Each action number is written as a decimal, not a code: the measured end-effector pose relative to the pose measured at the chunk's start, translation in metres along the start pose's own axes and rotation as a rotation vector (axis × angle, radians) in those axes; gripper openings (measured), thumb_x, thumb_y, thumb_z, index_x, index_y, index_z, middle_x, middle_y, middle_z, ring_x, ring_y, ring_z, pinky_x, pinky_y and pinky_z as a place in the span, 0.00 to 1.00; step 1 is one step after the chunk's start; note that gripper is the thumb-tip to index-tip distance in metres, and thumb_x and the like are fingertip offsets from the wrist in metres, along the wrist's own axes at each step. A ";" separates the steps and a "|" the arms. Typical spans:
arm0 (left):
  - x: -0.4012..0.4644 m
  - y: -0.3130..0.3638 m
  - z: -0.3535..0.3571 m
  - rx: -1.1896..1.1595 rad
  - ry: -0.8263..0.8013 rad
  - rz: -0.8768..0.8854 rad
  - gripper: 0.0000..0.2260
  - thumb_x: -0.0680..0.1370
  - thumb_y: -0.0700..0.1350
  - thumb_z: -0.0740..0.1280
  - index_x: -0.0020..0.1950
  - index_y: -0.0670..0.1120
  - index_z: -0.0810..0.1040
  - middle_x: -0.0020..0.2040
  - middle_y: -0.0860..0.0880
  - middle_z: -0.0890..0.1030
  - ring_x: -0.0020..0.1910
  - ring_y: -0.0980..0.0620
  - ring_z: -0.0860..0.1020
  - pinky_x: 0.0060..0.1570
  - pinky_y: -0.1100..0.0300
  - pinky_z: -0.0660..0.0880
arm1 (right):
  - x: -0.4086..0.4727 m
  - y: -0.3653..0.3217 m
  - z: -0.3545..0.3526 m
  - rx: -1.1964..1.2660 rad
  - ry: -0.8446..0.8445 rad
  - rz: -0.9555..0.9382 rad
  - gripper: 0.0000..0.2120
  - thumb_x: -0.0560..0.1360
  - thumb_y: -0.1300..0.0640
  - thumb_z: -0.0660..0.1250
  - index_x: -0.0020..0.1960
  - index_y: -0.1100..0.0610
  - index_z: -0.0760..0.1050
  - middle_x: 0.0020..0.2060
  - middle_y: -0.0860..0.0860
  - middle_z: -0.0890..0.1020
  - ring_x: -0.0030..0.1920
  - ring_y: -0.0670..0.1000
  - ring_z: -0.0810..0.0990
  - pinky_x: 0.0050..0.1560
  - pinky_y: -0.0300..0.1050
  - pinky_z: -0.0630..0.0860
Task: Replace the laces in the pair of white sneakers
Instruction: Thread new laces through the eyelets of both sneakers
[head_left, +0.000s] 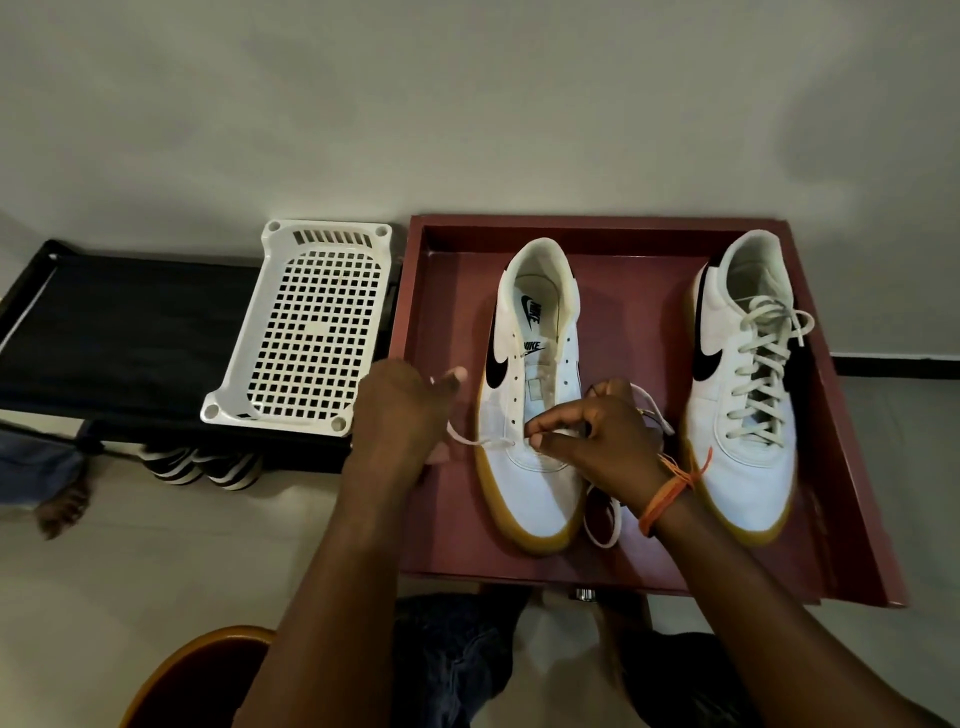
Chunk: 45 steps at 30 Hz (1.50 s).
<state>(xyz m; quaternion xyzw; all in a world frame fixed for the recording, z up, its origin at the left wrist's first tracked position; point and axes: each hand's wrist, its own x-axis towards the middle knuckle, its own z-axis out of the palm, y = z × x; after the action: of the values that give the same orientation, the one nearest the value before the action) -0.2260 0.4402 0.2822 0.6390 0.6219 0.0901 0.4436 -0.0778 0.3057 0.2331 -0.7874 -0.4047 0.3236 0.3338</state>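
Observation:
Two white sneakers with black swooshes and gum soles stand in a dark red tray (852, 426). The left sneaker (535, 483) has almost bare eyelets; a white lace (480, 442) runs through its lowest eyelets. My left hand (400, 410) holds the lace's left end beside the shoe. My right hand (597, 436) pinches the lace over the lowest eyelets, and the other end (605, 519) loops down between the shoes. The right sneaker (748, 384) is fully laced.
A white perforated plastic basket (306, 332) lies upside down on a black shelf (119, 332) left of the tray. Striped shoes (202, 467) sit under the shelf. My knees and a wooden chair edge (197, 670) are below the tray.

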 end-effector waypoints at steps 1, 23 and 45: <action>-0.005 0.004 0.001 0.023 0.035 0.034 0.22 0.76 0.56 0.72 0.40 0.37 0.72 0.36 0.38 0.82 0.30 0.43 0.83 0.35 0.50 0.82 | 0.000 0.000 0.000 -0.005 0.000 0.001 0.11 0.69 0.51 0.76 0.40 0.34 0.80 0.44 0.48 0.73 0.51 0.49 0.63 0.48 0.34 0.63; 0.009 0.021 0.001 -0.246 0.355 0.403 0.07 0.80 0.42 0.66 0.44 0.43 0.80 0.35 0.54 0.82 0.32 0.57 0.82 0.40 0.54 0.81 | -0.010 -0.007 -0.031 -0.435 -0.132 -0.199 0.20 0.68 0.34 0.70 0.60 0.35 0.78 0.48 0.43 0.63 0.49 0.45 0.70 0.59 0.43 0.69; -0.013 0.013 0.035 -0.018 -0.366 -0.176 0.11 0.79 0.36 0.68 0.36 0.37 0.75 0.30 0.42 0.78 0.24 0.49 0.77 0.26 0.62 0.76 | -0.008 -0.006 -0.023 -0.377 -0.074 -0.156 0.20 0.68 0.34 0.71 0.57 0.40 0.81 0.45 0.43 0.63 0.46 0.44 0.69 0.40 0.26 0.60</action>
<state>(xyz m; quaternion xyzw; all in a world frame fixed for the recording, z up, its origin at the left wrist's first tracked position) -0.1959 0.4151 0.2758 0.5839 0.5835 -0.0612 0.5611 -0.0661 0.2951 0.2528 -0.7898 -0.5300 0.2437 0.1895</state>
